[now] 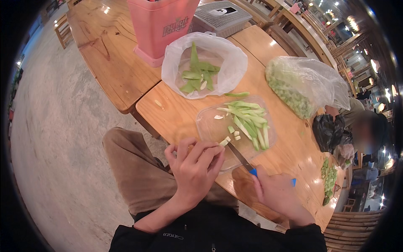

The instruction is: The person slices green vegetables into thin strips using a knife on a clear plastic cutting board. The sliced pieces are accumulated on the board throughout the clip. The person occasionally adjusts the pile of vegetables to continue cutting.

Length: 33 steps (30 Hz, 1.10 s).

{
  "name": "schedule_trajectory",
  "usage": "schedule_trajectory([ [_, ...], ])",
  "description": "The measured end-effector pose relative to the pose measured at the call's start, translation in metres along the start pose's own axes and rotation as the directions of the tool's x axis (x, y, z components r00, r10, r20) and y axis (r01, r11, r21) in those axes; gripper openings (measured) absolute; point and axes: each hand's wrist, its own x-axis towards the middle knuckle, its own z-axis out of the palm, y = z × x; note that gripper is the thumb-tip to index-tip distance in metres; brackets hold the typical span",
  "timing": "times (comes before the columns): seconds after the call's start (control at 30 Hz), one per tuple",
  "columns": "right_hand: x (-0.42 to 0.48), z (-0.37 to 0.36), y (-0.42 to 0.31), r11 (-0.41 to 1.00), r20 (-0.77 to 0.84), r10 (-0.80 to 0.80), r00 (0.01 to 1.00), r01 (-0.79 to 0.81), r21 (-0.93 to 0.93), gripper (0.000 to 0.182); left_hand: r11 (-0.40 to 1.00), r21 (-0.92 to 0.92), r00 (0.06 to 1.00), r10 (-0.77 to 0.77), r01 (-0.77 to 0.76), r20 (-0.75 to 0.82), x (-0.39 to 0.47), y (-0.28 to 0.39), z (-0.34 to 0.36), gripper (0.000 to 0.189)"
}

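Note:
My right hand (277, 190) grips the blue handle of a kitchen knife (241, 156), its blade slanting up and left. Bunched fingers of my left hand (195, 167) hold a pale green vegetable strip (224, 142) under the blade's tip; most of the strip is hidden by the fingers. Both hands work over a clear plastic lid or shallow tray (207, 129). On it, small cut cubes (236, 136) lie beside the blade, and several longer green vegetable strips (248, 116) are heaped farther back.
Behind the tray stands an open white plastic bag (234, 64) with green peelings (201, 74). A pink plastic bin (157, 34) and grey lidded basket (220, 19) are beyond. A clear bag of diced vegetable (292, 91) lies right, near another person (355, 113), a black bag (327, 132) and green pieces (329, 179).

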Motion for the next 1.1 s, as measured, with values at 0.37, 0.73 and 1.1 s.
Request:
schedule_trajectory([
  [0.37,0.02,0.006,-0.005,0.998,-0.124,-0.018,0.992,0.026,0.065,0.019,0.999,-0.024,1.0,0.026,-0.026,-0.015,0.0,-0.004,-0.003,0.017],
  [0.73,0.029,0.008,-0.018,0.998,-0.003,0.057,0.998,-0.057,0.016,0.02,0.999,-0.023,0.999,0.043,-0.043,-0.015,0.0,-0.006,0.001,0.017],
  [1.1,0.018,0.005,-0.012,0.993,-0.09,0.021,0.996,-0.01,0.116,0.02,0.999,-0.025,0.999,0.032,-0.033,-0.029,-0.002,-0.005,0.002,0.017],
])
